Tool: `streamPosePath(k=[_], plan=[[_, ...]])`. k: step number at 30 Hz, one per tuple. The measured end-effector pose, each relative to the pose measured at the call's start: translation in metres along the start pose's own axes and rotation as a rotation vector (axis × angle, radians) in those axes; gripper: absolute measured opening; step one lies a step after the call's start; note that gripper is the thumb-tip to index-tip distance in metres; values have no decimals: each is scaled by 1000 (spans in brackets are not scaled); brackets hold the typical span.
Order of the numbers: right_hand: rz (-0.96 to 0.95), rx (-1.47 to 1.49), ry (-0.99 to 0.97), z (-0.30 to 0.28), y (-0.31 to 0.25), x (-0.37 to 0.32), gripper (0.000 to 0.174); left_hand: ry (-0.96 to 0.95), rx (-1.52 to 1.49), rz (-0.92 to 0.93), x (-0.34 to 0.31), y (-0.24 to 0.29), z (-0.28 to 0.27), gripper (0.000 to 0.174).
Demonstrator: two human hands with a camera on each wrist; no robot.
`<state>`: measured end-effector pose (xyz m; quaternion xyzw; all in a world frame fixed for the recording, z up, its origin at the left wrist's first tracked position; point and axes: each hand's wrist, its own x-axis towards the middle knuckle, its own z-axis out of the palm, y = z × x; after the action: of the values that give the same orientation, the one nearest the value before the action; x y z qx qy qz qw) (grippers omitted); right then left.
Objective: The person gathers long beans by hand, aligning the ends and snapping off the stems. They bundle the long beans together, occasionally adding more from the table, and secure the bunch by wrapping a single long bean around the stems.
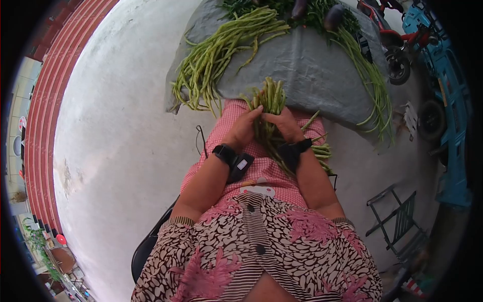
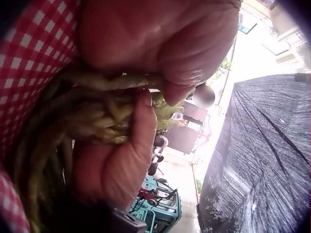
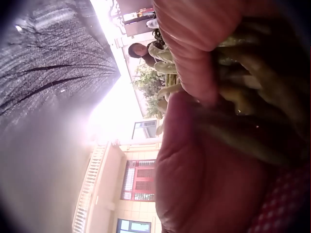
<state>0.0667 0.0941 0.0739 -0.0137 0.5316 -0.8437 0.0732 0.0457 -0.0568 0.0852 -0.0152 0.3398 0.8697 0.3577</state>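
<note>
Over the lap, a bundle of long green beans (image 1: 271,98) stands between both hands, its ends pointing up and away from the body. The left hand (image 1: 244,128) grips it from the left side and the right hand (image 1: 288,125) from the right, thumbs close together on the near side. In the left wrist view, beans (image 2: 97,116) run between the palm of the left hand (image 2: 160,39) and a thumb. The right wrist view shows the right hand (image 3: 194,165) curled round beans (image 3: 248,97). Fingers behind the bundle are hidden in the head view.
A grey sheet-covered surface (image 1: 282,65) ahead bears a pile of long beans (image 1: 216,60) at left, more beans (image 1: 370,85) at right, and eggplants (image 1: 334,17) at the far edge. Loose beans (image 1: 322,150) lie by the right thigh. A folding stool (image 1: 402,221) and blue vehicle (image 1: 455,126) stand right.
</note>
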Motion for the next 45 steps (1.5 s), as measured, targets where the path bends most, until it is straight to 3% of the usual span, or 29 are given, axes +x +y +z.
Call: streamPosePath(k=[6,9,15,19,22,24,27,37,42,45], plan=[[52,-54,64,7,3,0,58,-63,14,53,3,-4,-4,46],[-10,-164,142,12,7,-1,59,-76,15,58,7,-5,-6,48],[66,75,100,9,5,-5,55,-132,52,68,4,-2,-2,51],[85,82,129,9,2,-8,52,-132,79,53,0,1,3,51],[83,143,125,5,0,-10,47,-62,19,-62,9,0,-7,53],[113,254,102,3,-4,-14,44,-130,1,40,9,-1,-10,60],[31,162,98,-1,1,-12,41,-117,4,111,9,-1,-6,59],[94,-59,30,13,0,-12,43,-59,-17,84,19,-13,-15,51],[40,-161,69,14,0,-10,42,-10,162,139,18,-14,-21,53],[82,-152,143,7,-1,-12,40,85,331,81,-4,4,9,54]])
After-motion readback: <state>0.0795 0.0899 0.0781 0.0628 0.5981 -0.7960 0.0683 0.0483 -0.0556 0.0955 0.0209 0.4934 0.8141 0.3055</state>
